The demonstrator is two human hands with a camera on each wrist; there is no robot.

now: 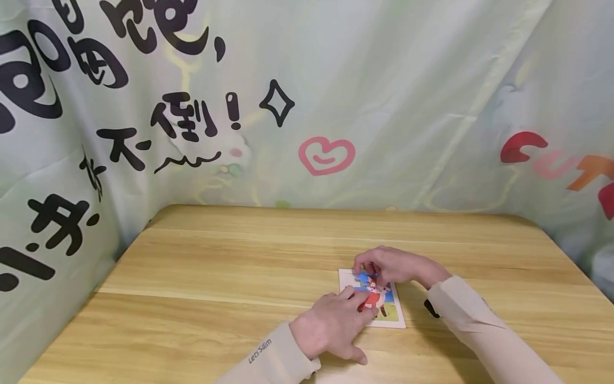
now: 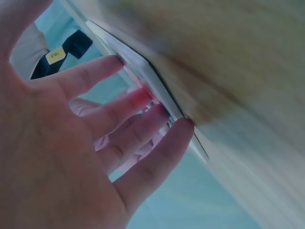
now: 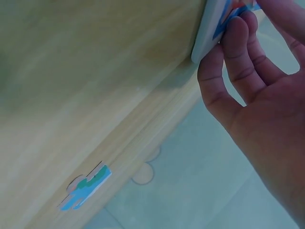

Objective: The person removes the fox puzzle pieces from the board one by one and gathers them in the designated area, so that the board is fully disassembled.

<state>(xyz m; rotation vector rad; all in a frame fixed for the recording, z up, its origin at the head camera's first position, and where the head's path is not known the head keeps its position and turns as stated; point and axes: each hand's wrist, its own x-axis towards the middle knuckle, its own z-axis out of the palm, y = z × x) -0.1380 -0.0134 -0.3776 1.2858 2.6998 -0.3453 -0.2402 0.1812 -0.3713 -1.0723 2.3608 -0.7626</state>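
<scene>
A small jigsaw puzzle board (image 1: pixel 390 324) with a white border lies on the table. Its assembled picture (image 1: pixel 373 300) shows a red-and-white cartoon animal on blue and yellow-green. Across its left and lower part rests my left hand (image 1: pixel 332 325), fingers spread and fairly straight, fingertips touching the board in the left wrist view. Over the top edge, my right hand (image 1: pixel 398 265) is bent with thumb and fingertips at a blue puzzle piece (image 1: pixel 361 278); the fingers partly cover it. The right wrist view shows these curled fingers (image 3: pixel 236 38) against the board's corner.
A loose blue-and-green puzzle piece (image 3: pixel 88 186) lies on the tabletop near an edge in the right wrist view; I cannot find it in the head view. The wooden table (image 1: pixel 216 266) ends at a printed curtain (image 1: pixel 384 106) behind and at both sides.
</scene>
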